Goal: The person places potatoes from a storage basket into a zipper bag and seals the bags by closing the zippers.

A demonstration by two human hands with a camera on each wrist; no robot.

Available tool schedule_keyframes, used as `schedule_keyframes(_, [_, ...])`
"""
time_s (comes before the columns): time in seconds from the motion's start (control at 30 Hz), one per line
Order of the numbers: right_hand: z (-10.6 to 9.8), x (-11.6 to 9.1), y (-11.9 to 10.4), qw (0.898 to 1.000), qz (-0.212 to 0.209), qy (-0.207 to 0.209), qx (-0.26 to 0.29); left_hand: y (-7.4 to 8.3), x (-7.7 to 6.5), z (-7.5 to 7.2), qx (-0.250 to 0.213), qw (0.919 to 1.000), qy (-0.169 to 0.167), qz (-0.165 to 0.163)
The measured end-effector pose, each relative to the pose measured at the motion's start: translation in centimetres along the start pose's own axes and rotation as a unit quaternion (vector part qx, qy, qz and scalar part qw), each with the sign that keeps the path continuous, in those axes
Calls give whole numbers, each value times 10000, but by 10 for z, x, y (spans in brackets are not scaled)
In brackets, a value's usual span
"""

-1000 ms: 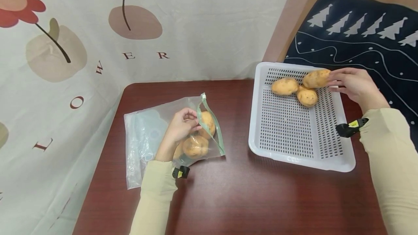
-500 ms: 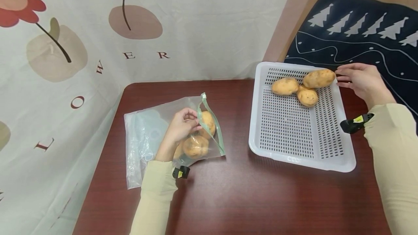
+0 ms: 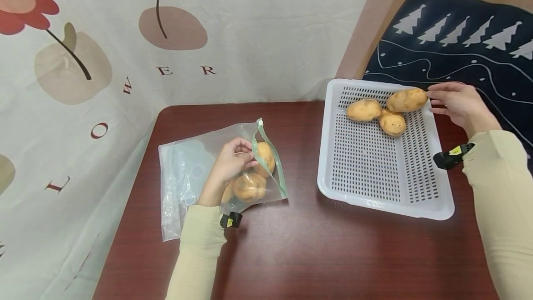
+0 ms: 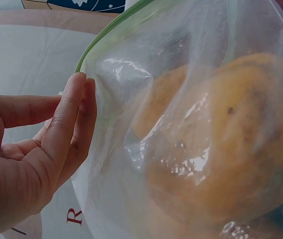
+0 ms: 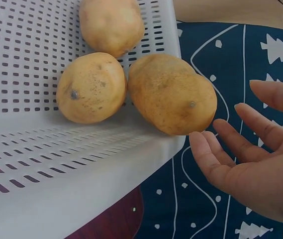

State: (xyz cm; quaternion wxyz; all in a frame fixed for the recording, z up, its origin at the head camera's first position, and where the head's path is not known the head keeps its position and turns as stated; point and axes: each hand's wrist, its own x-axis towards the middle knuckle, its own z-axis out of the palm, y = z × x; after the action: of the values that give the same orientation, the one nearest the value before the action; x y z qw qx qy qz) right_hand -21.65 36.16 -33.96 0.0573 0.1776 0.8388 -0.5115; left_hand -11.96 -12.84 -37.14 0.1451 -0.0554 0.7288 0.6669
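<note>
Clear plastic zip bag point(image 3: 191, 165) with a green seal strip point(image 3: 278, 163) over by the left edge of the dark red-brown desk point(image 3: 300, 244), with at least three rounded yellow-brown potatoes point(image 3: 250, 187) bunched near the mouth. Can't count better than that through the shiny film. Toward the desk's far right corner, a white rectangular slotted plastic basket point(image 3: 362, 161) with three more: a plump oval yellow potato point(image 3: 363, 110), a small roundish speckled potato point(image 3: 393, 123) and a long lumpy tan potato point(image 3: 407, 100), the last one tight into the basket's far right corner.

Looks roughly halfway, going by that split: three or so in the bag, three in the basket. No zipped seal yet, just a gaping mouth on the basket side.

As for hands: a pinch on the bag's lip from the bare left hand point(image 3: 231, 159). Nothing in the bare right hand point(image 3: 462, 105), fairly wide with loosely spread fingers, just outside the basket's right edge by the end of the long potato. Touching or just short of it, hard to say.

Plenty of room on the desk between bag and basket, and all along the near edge. Roomy near half of the basket too. Much tighter up in that far right corner, with wall on two sides, so probably worth going up and over the rim instead of dragging sideways.
</note>
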Motion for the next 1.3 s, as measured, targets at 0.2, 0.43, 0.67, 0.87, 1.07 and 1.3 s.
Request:
schedule_keyframes(0.2, [1, 7, 5, 9999, 10, 21, -161, -1, 0, 0, 17, 10000, -8, 25])
schedule_keyframes(0.43, [-6, 27, 22, 9999, 68, -9, 150, -1, 0, 1, 16, 10000, -30, 68])
schedule_keyframes(0.67, [-4, 27, 20, 10000, 23, -50, 39, -1, 1, 0, 16, 10000, -27, 85])
schedule_keyframes(0.87, [-2, 28, 21, 9994, 124, 85, 315, -1, 1, 0, -20, 10000, -6, 97])
schedule_keyframes(1.07, [4, 26, 21, 9993, 259, 90, 242, -1, 1, 0, 41, 9999, -12, 99])
schedule_keyframes(1.3, [18, 11, 15, 9994, 266, 33, 199, -2, 0, 0, 14, 9999, -29, 105])
